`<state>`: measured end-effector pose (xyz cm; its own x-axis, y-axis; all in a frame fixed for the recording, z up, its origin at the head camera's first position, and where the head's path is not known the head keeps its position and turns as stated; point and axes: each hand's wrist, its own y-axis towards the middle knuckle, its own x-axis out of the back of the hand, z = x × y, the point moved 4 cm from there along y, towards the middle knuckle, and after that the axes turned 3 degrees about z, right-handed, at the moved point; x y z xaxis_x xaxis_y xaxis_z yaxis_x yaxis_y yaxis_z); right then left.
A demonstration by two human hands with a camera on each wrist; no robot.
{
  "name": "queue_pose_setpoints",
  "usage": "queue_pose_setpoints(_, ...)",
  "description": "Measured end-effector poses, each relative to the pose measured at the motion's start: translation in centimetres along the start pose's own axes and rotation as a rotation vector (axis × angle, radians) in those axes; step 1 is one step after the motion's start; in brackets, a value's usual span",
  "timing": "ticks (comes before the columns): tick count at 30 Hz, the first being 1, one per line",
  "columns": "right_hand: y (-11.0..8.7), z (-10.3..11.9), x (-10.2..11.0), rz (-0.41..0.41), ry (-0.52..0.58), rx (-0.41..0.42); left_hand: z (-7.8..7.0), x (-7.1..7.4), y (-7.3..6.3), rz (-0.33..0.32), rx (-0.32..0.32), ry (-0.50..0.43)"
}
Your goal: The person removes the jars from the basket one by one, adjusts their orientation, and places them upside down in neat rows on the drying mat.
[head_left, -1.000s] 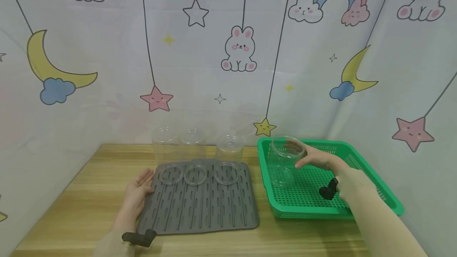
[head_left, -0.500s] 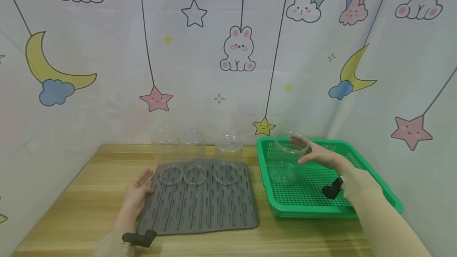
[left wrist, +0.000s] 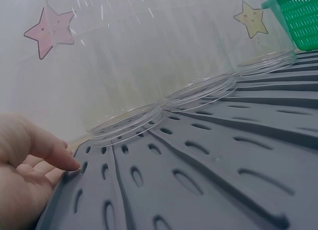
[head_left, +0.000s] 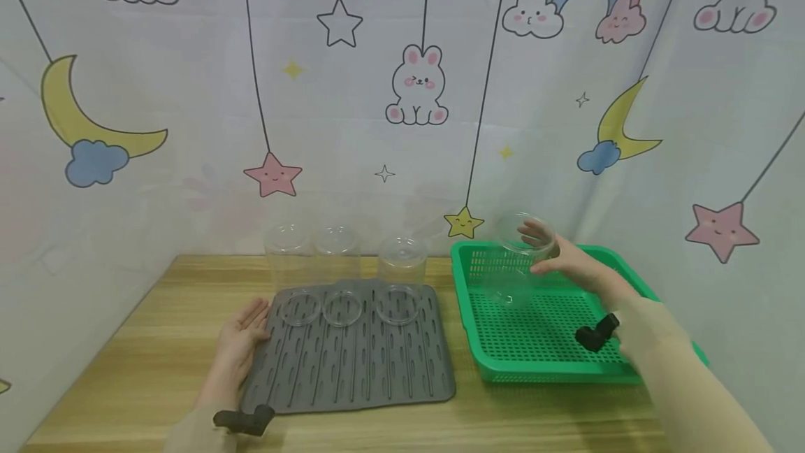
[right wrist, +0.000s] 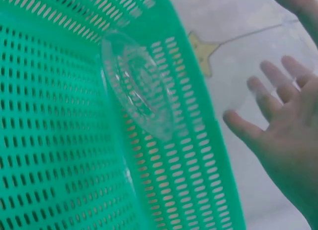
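The right hand (head_left: 569, 264) grips a clear cup (head_left: 517, 257), fingers curled round its upper wall, holding it tilted above the far part of the green basket (head_left: 541, 362) at the table's right edge. The left hand (head_left: 242, 338) lies flat, fingers straight, touching the left edge of the grey mat (head_left: 352, 362), where three cups (head_left: 339, 275) stand upside down along the far edge.

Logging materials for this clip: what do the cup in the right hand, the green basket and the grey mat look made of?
Cup: clear, glossy, thin plastic by the look; the right hand's fingers show through its wall. It could be glass.
Green basket: moulded, slightly shiny plastic, with regular slots in floor and walls.
Grey mat: matte, probably silicone or rubber, with raised ribs and oval holes.
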<state>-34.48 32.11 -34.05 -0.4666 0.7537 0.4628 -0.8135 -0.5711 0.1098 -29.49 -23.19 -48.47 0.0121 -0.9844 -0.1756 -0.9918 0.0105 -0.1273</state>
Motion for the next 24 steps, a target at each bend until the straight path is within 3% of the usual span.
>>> queue_pose_setpoints(18,-0.4,4.0,0.4,-0.361,0.027,-0.019,-0.7,0.3,-0.1,0.018,0.008,-0.066)
queue_pose_setpoints(24,-0.3,5.3,-0.2,-0.454,-0.057,-0.044,-1.9,0.5,-0.7,-0.020,0.001,-0.064)
